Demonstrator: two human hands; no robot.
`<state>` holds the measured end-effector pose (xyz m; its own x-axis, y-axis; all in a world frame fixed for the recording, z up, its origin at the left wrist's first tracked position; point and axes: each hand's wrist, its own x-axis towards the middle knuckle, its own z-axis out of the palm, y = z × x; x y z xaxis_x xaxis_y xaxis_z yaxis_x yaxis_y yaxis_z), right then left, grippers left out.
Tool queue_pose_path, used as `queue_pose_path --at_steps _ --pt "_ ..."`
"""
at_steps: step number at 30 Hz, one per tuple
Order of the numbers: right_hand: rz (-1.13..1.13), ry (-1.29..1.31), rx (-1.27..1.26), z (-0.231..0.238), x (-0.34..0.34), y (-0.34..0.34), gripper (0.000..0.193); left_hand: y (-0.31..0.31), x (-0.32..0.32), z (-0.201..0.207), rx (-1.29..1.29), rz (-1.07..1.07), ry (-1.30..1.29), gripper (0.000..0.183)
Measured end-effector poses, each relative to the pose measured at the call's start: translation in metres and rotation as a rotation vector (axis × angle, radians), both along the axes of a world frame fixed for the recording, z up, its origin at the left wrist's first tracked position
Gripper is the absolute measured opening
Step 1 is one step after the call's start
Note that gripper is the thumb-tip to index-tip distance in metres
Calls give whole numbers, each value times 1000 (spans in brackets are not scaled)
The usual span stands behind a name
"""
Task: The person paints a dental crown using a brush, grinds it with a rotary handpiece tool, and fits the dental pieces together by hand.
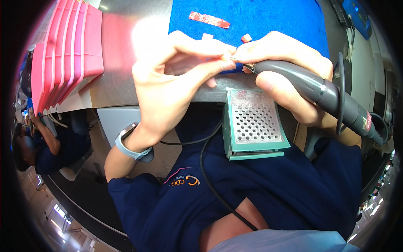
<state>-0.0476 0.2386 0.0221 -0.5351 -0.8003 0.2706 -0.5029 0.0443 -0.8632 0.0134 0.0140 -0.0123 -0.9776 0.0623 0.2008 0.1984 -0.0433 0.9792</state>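
My left hand (pixel 161 84) is closed, thumb and forefinger pinched on something too small to make out. In my right hand (pixel 289 47) lies a dark grey rotary handpiece (pixel 296 77), gripped like a pen. Its thin metal tip points left and meets the left fingertips; whether it touches the pinched thing I cannot tell. Both hands are above the near edge of a blue cloth (pixel 268 19). A small red piece (pixel 246 38) sits just beyond the right fingers, and a pale scrap (pixel 207 36) shows behind the left forefinger.
A red and silver strip (pixel 209 19) lies on the cloth. Below my hands juts a green box with a perforated metal top (pixel 257 122). Pink ribbed trays (pixel 69 50) stand at left on the metal bench (pixel 119 54). A black cable (pixel 205 168) crosses my lap. Another person (pixel 56 145) sits far left.
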Motion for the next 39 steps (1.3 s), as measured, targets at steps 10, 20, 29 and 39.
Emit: queue_pose_path --at_steps 10,20,29,39 --pt "-35 -5 -23 -2 3 -1 35 1 0 1 14 1 -11 16" --pt "-9 88 -40 -3 2 -1 36 1 0 2 21 -10 -18 16" --pt "-6 101 -31 -2 1 -1 35 1 0 1 16 -9 -8 16" --pt "-21 61 0 0 2 0 34 1 -2 -1 23 -18 23 17"
